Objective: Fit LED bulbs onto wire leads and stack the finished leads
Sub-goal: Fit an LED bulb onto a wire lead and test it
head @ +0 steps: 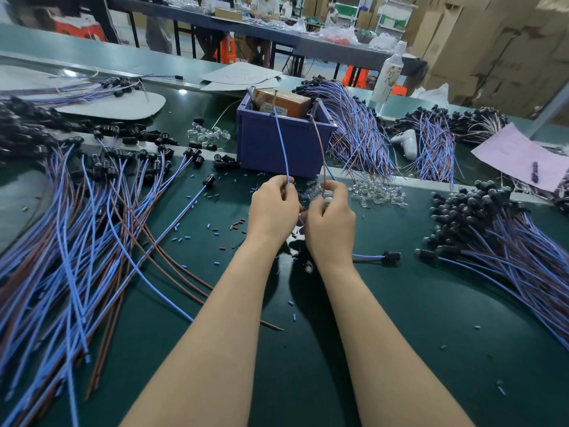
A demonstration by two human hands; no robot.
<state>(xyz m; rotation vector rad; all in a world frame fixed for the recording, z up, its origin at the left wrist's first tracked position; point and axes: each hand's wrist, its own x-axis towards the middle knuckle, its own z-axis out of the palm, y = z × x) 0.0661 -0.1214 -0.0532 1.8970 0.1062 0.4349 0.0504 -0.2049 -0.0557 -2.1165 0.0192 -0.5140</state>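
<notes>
Head: lead [281,143] above left grip [272,208], right grip [331,223] (pinched).

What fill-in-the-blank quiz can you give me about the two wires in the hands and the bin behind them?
1. The left hand pinches a wire coloured ____.
2. The right hand pinches another wire coloured ____.
3. The cardboard box sits ____ the blue bin.

Missing words: blue; brown; inside.
</notes>
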